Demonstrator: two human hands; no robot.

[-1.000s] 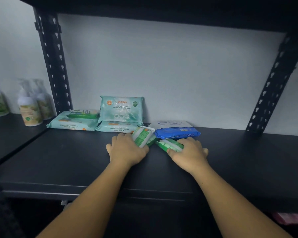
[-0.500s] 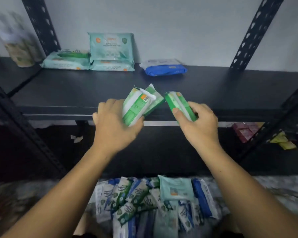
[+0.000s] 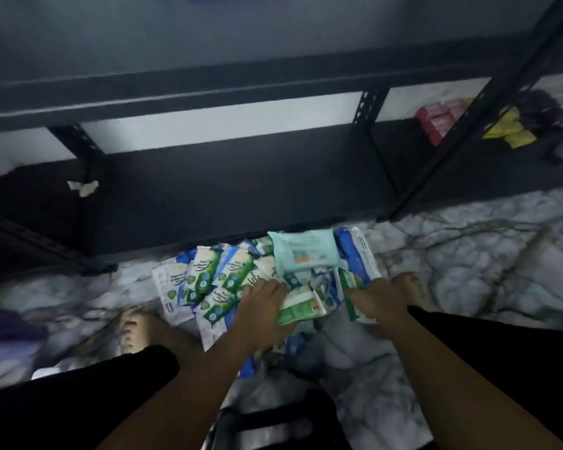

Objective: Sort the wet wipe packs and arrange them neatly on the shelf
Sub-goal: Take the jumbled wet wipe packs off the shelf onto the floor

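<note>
A heap of wet wipe packs [image 3: 208,280], green-white, blue and one large mint pack [image 3: 304,254], lies on the marble floor in front of the black shelf [image 3: 241,177]. My left hand [image 3: 262,302] is down over the heap and grips a green-white pack [image 3: 301,308]. My right hand [image 3: 379,302] holds another green pack [image 3: 351,297] at the heap's right side. The frame is blurred by motion, so finger detail is unclear.
The lower shelf board is bare apart from a white scrap [image 3: 83,187] by the left post. Red [image 3: 439,116] and yellow packets [image 3: 509,131] lie on the neighbouring shelf at right. Bare feet [image 3: 134,329] stand on either side of the heap.
Both hands, each still holding green packs, dropped from the upper shelf's front edge down to the heap on the floor. The view tilted steeply downward.
</note>
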